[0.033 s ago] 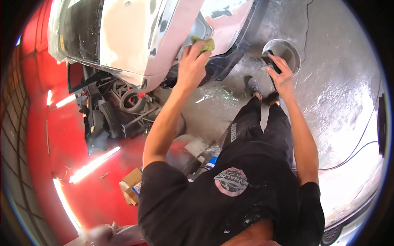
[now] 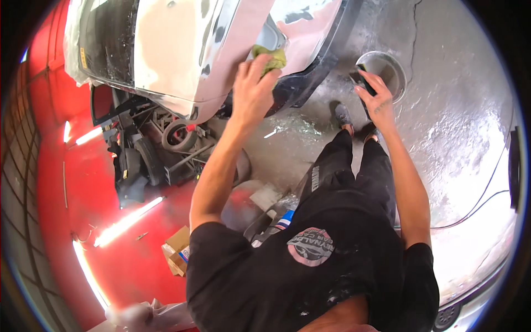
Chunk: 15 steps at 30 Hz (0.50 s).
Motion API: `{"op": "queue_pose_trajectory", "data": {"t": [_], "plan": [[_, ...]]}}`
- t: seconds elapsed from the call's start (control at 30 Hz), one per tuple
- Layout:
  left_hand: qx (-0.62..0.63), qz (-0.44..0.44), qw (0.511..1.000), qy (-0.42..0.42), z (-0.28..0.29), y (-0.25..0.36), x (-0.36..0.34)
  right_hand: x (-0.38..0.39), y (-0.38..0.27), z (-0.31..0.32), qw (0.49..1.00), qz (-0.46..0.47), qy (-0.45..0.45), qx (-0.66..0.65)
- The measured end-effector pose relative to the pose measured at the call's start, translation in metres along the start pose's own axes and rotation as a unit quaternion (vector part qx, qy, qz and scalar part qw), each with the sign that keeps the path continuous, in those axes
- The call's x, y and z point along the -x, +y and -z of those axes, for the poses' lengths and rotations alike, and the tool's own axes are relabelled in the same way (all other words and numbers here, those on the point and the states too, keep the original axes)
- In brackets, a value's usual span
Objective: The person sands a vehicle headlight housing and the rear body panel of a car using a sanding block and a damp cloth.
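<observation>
My left hand [image 2: 252, 95] grips a crumpled yellow-green cloth [image 2: 274, 58] against a car body [image 2: 232, 39] at the top, beside a blue-grey recess [image 2: 269, 31] in its patchy pink and cream panels. My right hand [image 2: 377, 102] is closed on a dark, flat hand tool [image 2: 364, 74], possibly a block, over a round bucket [image 2: 402, 77] on the floor. The tool's far side and the bucket's contents are not clear.
Removed car parts and tyres [image 2: 149, 160] lie below the car at left. A red wall [image 2: 55, 182] with tube lights [image 2: 127, 221] is at left, near a cardboard box [image 2: 177, 249]. Cables [image 2: 475, 210] run along the grey concrete floor [image 2: 442, 133] at right.
My left hand and the cloth have shifted slightly left and down on the car panel. My right hand has moved very slightly toward the upper left over the bucket.
</observation>
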<state>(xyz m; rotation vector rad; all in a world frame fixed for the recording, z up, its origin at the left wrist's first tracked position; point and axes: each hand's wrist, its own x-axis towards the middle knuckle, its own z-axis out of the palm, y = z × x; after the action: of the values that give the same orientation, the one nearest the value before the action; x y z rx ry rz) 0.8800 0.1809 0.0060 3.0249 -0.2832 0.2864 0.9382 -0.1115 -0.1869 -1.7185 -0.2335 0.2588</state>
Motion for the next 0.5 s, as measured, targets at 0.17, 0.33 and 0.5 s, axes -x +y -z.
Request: {"op": "queue_pose_trajectory", "data": {"t": [0.17, 0.33, 0.5], "plan": [[-0.099, -0.076, 0.987, 0.103, 0.106, -0.041, -0.029, -0.041, -0.02, -0.053, 0.997, 0.067, -0.019, 0.03], [-0.164, -0.058, 0.984, 0.023, 0.131, -0.146, -0.057, -0.084, -0.038, -0.095, 0.994, 0.079, -0.031, 0.073], [-0.056, -0.019, 0.993, 0.106, 0.089, -0.197, -0.036, -0.089, -0.027, -0.121, 0.988, 0.115, -0.014, 0.105]]}}
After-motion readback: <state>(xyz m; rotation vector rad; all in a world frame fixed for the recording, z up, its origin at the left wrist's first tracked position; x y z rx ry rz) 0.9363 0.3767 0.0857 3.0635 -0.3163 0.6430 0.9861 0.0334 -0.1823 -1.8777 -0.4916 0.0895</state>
